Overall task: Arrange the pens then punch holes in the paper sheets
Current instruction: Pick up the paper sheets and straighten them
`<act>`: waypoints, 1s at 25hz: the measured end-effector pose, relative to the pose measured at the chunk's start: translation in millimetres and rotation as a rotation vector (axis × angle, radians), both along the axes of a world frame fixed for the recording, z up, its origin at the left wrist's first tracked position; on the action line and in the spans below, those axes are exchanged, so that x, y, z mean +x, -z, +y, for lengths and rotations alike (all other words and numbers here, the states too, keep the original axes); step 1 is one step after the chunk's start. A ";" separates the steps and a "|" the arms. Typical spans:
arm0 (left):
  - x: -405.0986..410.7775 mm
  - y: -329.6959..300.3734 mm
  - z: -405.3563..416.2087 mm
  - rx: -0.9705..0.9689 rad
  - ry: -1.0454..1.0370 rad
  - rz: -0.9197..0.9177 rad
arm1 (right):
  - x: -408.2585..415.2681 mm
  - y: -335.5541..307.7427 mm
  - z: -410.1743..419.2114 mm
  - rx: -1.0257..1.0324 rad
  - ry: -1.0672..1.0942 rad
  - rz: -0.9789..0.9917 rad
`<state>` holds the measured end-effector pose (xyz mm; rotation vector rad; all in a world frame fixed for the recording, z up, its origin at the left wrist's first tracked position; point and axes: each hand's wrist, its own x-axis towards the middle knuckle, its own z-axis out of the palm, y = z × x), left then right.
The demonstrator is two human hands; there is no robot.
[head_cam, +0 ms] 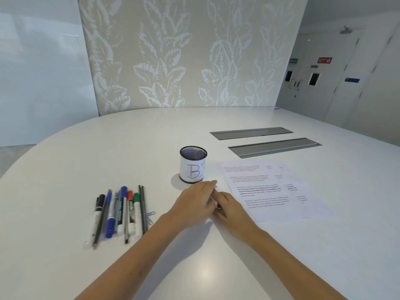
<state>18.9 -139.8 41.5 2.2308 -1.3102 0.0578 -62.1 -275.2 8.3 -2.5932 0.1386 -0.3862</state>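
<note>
Several pens and markers point(121, 213) lie side by side on the white table point(86, 152), left of my hands. A black mesh pen cup point(193, 164) with a white label marked "B" stands upright behind my hands; no pens show inside it. Printed paper sheets point(268, 191) lie flat to the right. My left hand point(194, 204) and my right hand point(229, 208) meet in front of the cup, at the papers' left edge. Both are closed around a small grey object with a red part point(211, 199), which they mostly hide.
A blue paper clip point(150, 215) lies beside the pens. Two grey cable slots point(251, 133) point(275, 147) are set into the table behind the papers. A leaf-patterned panel point(190, 53) stands at the table's far edge.
</note>
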 end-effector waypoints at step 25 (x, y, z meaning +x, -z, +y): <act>-64.7 58.2 -222.9 0.373 -0.467 0.025 | -60.6 -3.1 -258.7 -0.032 0.402 0.300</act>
